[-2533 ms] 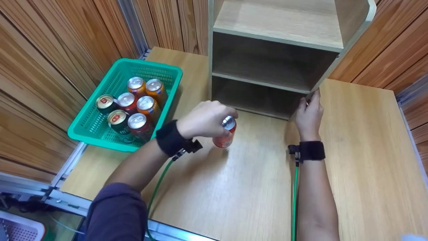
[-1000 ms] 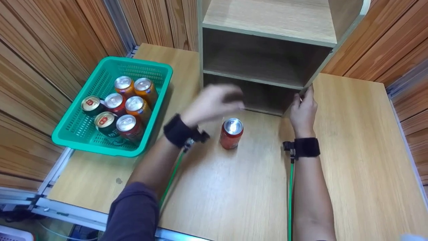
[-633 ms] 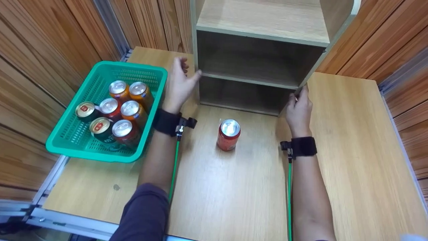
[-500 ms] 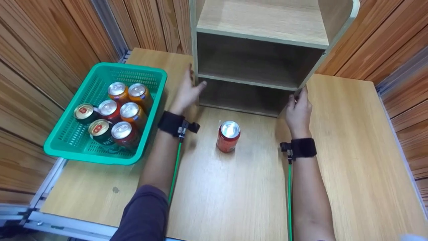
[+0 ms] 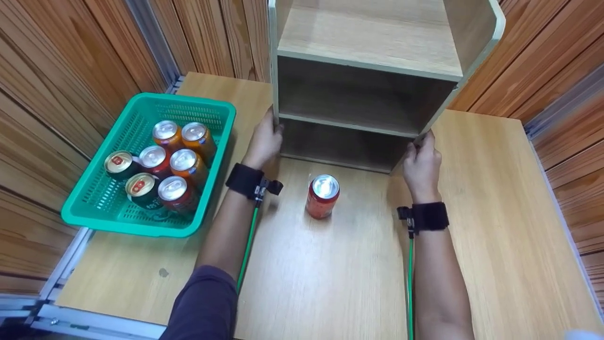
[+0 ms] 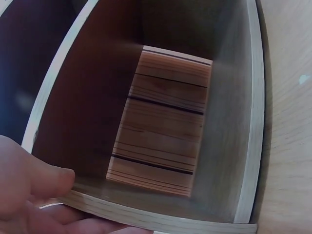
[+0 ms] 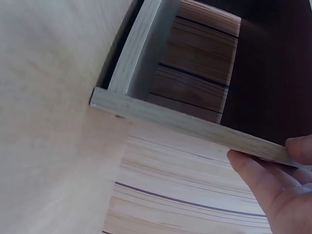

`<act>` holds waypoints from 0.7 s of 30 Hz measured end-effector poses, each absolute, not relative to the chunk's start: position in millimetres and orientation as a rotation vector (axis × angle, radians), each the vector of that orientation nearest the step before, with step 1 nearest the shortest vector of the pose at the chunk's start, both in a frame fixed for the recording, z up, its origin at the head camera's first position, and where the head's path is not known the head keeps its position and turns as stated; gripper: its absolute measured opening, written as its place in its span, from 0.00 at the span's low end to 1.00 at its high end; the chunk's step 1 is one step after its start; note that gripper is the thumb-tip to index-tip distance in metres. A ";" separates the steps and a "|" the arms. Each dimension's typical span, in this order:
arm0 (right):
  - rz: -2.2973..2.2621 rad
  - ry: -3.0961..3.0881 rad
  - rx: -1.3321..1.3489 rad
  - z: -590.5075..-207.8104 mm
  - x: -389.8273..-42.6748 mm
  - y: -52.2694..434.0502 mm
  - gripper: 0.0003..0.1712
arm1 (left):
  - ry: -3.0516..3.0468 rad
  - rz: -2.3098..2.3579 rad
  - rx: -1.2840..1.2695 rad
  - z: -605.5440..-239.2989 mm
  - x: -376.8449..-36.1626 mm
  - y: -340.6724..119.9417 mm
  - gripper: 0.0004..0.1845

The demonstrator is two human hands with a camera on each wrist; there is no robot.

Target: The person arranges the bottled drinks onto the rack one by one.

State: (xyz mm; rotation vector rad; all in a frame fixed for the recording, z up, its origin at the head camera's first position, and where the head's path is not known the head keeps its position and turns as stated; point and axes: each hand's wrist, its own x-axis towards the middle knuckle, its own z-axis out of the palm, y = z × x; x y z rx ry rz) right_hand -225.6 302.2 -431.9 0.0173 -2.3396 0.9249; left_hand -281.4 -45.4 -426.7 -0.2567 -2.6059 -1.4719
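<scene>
Both forearms extend forward, toward 12 o'clock, over the wooden table, one to each side of an open-fronted wooden shelf unit standing at the far middle of the table.

Left hand: placed on the unit's left side panel at its lower front edge. The left wrist view shows the thumb curled over the panel's edge with the fingers beneath, so the panel is pinched between them.

Right hand: placed on the right side panel at the same height. The right wrist view shows the fingers against the outer face and a fingertip hooked over the front edge; the panel is gripped.

An orange can stands upright on the table between the two wrists, at 6 o'clock from the unit's lowest opening, touched by neither hand.

At 9 o'clock from the left forearm sits a green basket holding seven upright cans.
</scene>
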 end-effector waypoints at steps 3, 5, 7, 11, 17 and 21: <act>0.901 -2.329 0.028 -430.4 -223.9 302.2 0.19 | -2.593 -1.479 -0.248 -424.0 -275.8 -45.3 0.28; 0.881 -2.325 0.029 -430.1 -222.5 302.6 0.17 | -2.579 -1.487 -0.249 -423.1 -273.7 -44.8 0.28; 0.867 -2.327 0.022 -430.5 -220.5 303.2 0.16 | -2.567 -1.498 -0.251 -423.0 -271.9 -43.8 0.29; 0.857 -2.341 -0.008 -430.5 -215.7 304.0 0.15 | -2.565 -1.498 -0.252 -424.2 -268.6 -42.3 0.30; 0.851 -2.428 -0.051 -420.9 -210.2 301.2 0.19 | -2.590 -1.457 -0.241 -424.6 -265.2 -45.8 0.30; 0.847 -2.626 -0.136 -402.6 -201.4 300.7 0.27 | -2.581 -1.459 -0.280 -428.4 -265.3 -49.2 0.32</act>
